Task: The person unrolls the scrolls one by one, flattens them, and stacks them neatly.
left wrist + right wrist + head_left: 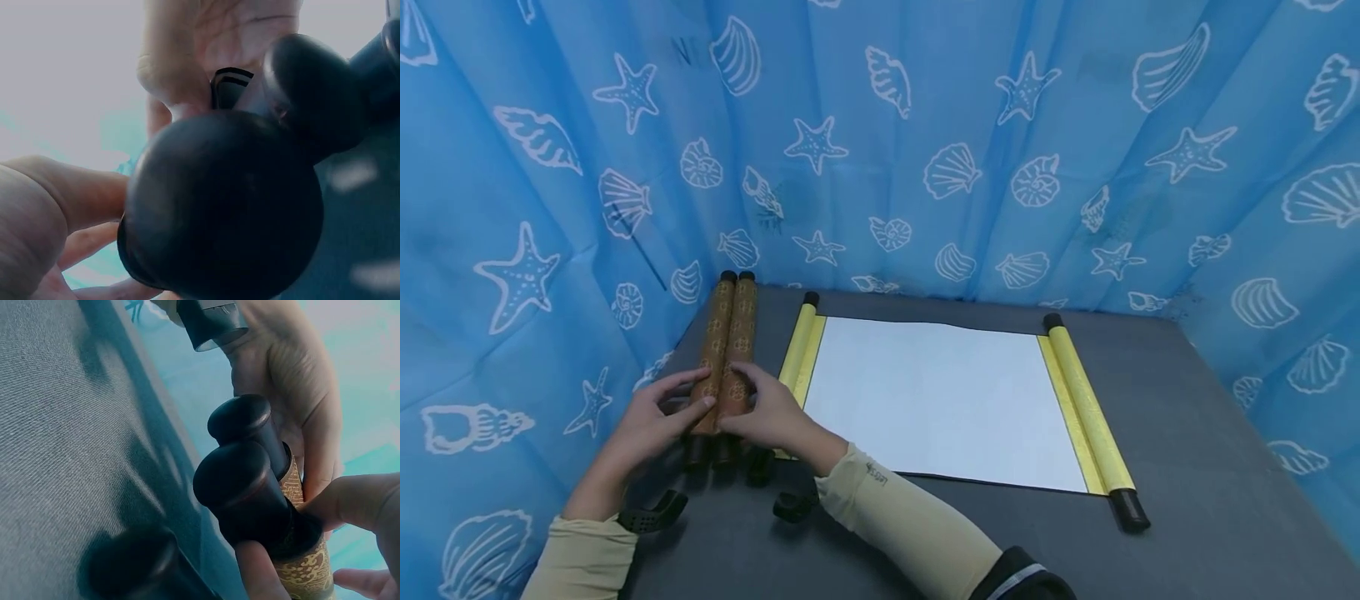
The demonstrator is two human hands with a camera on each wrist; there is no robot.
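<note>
Side by side at the left of the table lie two brown, gold-patterned scroll rollers [742,325] with dark end knobs. My left hand [651,421] grips the left roller near its front end, thumb on top. My right hand [775,417] holds the right roller from its right side, fingers and thumb around it. The front knobs [232,474] appear close up in the right wrist view, their ends nearly level. One dark knob [222,206] fills the middle of the left wrist view and hides part of the fingers.
An unrolled scroll [940,400] with white paper and yellow rollers lies to the right on the grey table [1217,467]. Its left front knob [761,467] is close to my right hand. A blue shell-patterned curtain [880,167] borders the table's back and sides.
</note>
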